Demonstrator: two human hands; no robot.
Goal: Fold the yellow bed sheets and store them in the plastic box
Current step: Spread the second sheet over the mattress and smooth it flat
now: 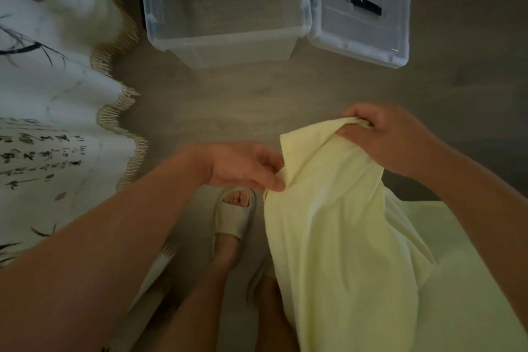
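Note:
A pale yellow bed sheet hangs in front of me, lifted off the floor. My right hand grips its top edge, bunched between curled fingers and thumb. My left hand pinches the sheet's left edge a little lower, thumb and fingers closed on the fabric. More yellow sheet lies spread at the lower right. The clear plastic box stands open on the floor straight ahead, nothing visible inside it. Its clear lid leans at the box's right side.
A white cloth with black ink drawings and a fringed hem hangs along the left. My feet in pale slippers stand on the grey wood floor under the sheet. A dark skirting runs behind the box.

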